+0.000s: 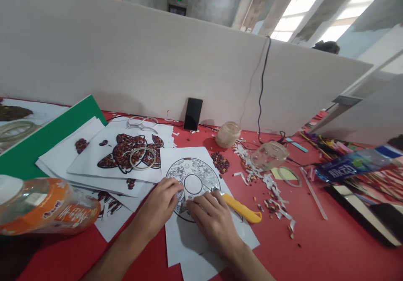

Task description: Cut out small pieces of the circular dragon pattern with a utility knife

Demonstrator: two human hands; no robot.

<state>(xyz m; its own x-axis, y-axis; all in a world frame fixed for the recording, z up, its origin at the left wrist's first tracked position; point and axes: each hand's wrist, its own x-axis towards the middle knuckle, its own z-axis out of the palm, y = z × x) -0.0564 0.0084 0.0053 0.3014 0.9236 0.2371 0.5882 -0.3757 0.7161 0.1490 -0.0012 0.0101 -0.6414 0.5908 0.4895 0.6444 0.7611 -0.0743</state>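
Note:
A sheet printed with a round black-and-white line drawing (192,184) lies before me, with a plain ring at its centre. My left hand (162,203) rests at the drawing's left side, thumb and fingertips pinched together. Over the lower right part is my right hand (212,218), its fingers curled down close to the paper. A small pale strip seems to show between the hands, too faint to name. Against the far side of my right hand lies a yellow utility knife (242,208), blade out over the drawing. Whether the fingers grip the knife is hidden.
Left are bean-covered pictures (130,151), a tape ring (142,158), an orange-labelled bottle (59,207) and a green board (56,134). A phone (193,114) leans on the partition (141,63). Right are jars (228,134), loose beans (220,162), paper scraps (273,186) and a blue-labelled bottle (352,165).

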